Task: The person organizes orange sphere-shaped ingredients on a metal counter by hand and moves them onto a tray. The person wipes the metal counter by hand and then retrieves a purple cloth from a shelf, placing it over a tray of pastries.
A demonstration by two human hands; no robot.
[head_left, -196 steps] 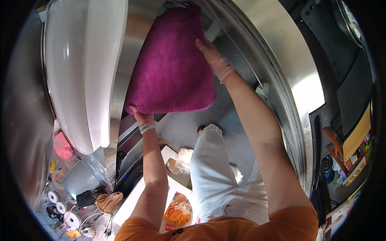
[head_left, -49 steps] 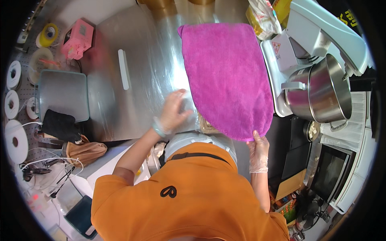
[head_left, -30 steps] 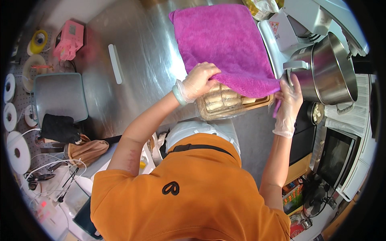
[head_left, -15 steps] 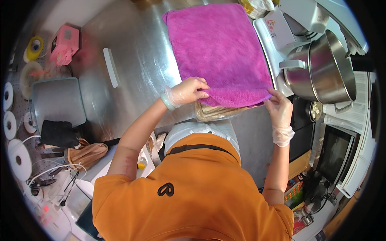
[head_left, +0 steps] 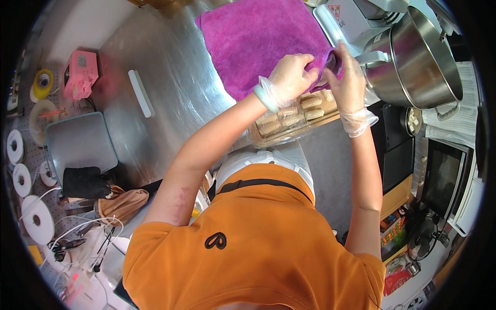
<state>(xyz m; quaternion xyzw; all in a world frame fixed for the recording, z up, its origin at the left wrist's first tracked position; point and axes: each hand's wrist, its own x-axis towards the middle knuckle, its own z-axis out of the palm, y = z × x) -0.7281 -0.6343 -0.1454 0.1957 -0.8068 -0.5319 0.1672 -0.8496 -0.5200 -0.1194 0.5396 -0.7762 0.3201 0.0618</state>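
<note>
Both gloved hands pinch the near edge of the magenta cloth [head_left: 261, 39]: the left hand [head_left: 289, 77] is clenched on it from the left, and the right hand [head_left: 349, 77] grips its corner. Beneath that lifted edge a tray of pale dough pieces [head_left: 294, 119] rests on the steel table [head_left: 170, 88], beside a large steel pot [head_left: 418, 62].

There was just one view, from a camera on the person's head that looked almost straight down, so the orange shirt [head_left: 258, 248] filled the bottom of the picture. It sat close above both arms and the steel table [head_left: 175, 88]. Its round lens bent the edges, and the corners were black.
</note>
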